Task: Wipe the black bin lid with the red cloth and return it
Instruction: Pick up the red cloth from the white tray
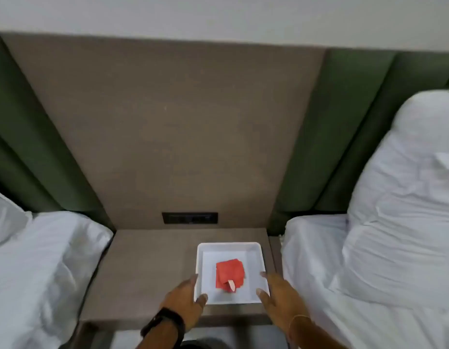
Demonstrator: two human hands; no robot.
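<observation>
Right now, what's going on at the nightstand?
A person has both hands on the white tray on the bedside table: left hand at its near-left corner, right hand at its right rim, thumbs over the edge. Whether they grip it is unclear. The folded red cloth lies in the tray, untouched.
</observation>
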